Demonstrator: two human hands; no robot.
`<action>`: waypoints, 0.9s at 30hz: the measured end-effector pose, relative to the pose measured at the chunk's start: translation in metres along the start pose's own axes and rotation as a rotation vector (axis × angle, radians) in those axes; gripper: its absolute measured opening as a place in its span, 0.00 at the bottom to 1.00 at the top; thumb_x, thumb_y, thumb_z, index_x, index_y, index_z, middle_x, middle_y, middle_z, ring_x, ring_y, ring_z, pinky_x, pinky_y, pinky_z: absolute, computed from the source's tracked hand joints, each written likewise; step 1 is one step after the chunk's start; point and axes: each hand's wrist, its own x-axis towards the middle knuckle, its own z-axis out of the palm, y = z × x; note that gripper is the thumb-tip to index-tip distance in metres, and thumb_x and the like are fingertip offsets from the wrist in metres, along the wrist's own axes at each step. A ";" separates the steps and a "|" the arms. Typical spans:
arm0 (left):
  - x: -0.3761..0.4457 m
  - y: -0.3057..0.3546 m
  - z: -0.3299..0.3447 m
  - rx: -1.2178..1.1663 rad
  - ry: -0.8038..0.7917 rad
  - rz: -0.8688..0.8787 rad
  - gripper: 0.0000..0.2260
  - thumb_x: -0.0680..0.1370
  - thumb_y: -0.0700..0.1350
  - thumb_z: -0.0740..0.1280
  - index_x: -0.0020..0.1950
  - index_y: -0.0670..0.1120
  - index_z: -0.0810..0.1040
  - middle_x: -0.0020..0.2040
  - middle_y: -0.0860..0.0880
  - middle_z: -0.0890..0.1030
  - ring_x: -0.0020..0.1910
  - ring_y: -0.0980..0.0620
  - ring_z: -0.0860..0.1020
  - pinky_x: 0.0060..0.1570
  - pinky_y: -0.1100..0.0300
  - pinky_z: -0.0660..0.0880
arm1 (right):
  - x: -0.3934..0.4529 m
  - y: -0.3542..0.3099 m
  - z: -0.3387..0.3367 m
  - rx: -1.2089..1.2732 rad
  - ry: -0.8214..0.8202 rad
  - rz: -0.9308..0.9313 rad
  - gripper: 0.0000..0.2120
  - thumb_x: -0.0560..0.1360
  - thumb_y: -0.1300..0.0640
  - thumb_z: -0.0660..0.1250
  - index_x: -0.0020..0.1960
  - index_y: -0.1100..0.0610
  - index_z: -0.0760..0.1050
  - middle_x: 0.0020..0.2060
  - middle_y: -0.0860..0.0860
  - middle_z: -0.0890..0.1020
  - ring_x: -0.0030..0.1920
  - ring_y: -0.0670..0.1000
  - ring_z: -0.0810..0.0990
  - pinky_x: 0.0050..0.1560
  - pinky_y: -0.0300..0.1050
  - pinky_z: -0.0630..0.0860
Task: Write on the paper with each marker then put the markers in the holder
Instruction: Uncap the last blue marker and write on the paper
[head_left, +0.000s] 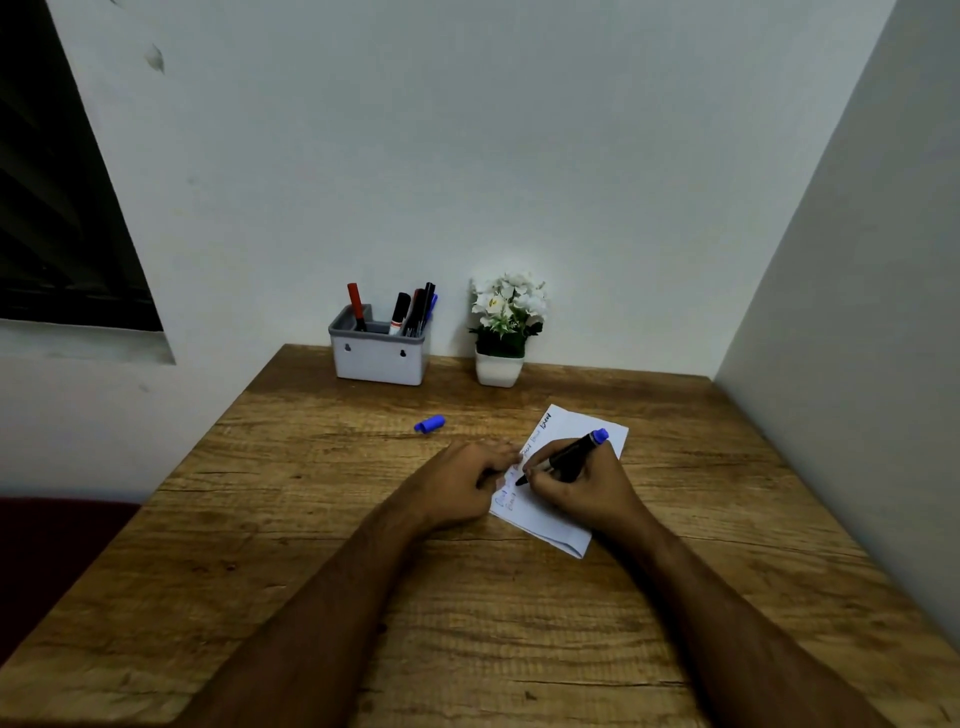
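Wooden table (311, 597) with holder (381, 359), plant pot (498, 370), cap (430, 424) (blue), paper (556, 519).

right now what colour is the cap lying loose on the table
Blue. The cap shows best in the head view, on the wooden table left of the paper.

One sheet of paper (563, 499) lies on the bench (311, 571). One marker (566, 457) is out over that paper, and one loose blue cap (430, 424) lies left of it. Beyond the paper stand one holder (379, 358), with about five markers in it, and one potted plant (506, 327). Two hands are in view.
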 end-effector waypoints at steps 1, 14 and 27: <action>0.000 -0.001 0.000 -0.008 -0.002 0.000 0.24 0.78 0.39 0.64 0.73 0.50 0.72 0.73 0.54 0.72 0.74 0.58 0.66 0.74 0.55 0.64 | 0.000 0.001 0.001 -0.017 0.000 0.000 0.05 0.75 0.62 0.72 0.44 0.56 0.86 0.41 0.49 0.88 0.45 0.49 0.86 0.50 0.54 0.83; -0.001 0.001 0.001 0.001 -0.001 -0.021 0.23 0.79 0.38 0.62 0.74 0.49 0.71 0.74 0.53 0.71 0.75 0.57 0.65 0.75 0.54 0.63 | 0.000 0.002 0.001 -0.062 -0.034 -0.004 0.06 0.72 0.55 0.71 0.44 0.55 0.87 0.41 0.48 0.88 0.45 0.48 0.86 0.49 0.49 0.83; 0.000 0.000 0.001 0.011 -0.006 -0.017 0.22 0.79 0.40 0.64 0.74 0.50 0.71 0.74 0.53 0.70 0.75 0.57 0.65 0.75 0.53 0.63 | 0.002 -0.001 0.002 -0.084 0.004 0.036 0.05 0.75 0.63 0.71 0.44 0.58 0.86 0.40 0.51 0.87 0.43 0.51 0.85 0.48 0.55 0.83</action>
